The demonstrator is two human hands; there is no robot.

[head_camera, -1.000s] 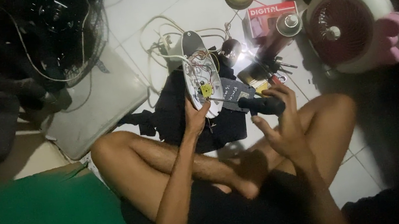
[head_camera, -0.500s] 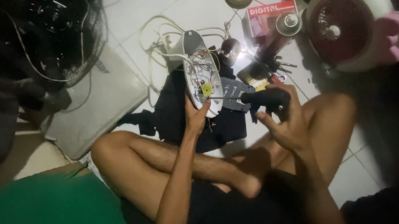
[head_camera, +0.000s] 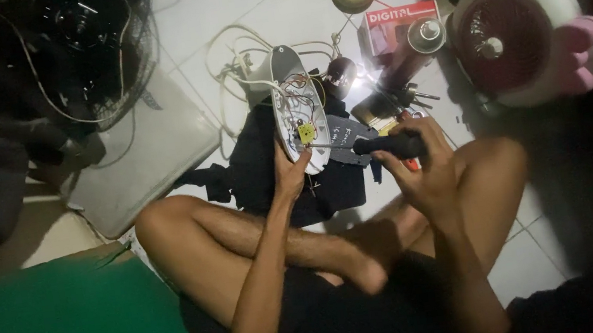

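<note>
— So, what does the left hand (head_camera: 290,175) hold?

— It grips the lower end of an opened white oval casing (head_camera: 298,107), propped upright over a dark cloth (head_camera: 265,163) on the tiled floor (head_camera: 225,5); coloured wires and a small yellow part show inside.

— And the right hand (head_camera: 422,171)?

— Clenched around the black handle of a screwdriver (head_camera: 387,145), whose thin shaft runs sideways to the casing's inside, near the yellow part.

— Anything around?

— A white-and-pink fan (head_camera: 527,30) to the right, a red box (head_camera: 400,22) beside it, white cables (head_camera: 233,58) behind the casing.
</note>
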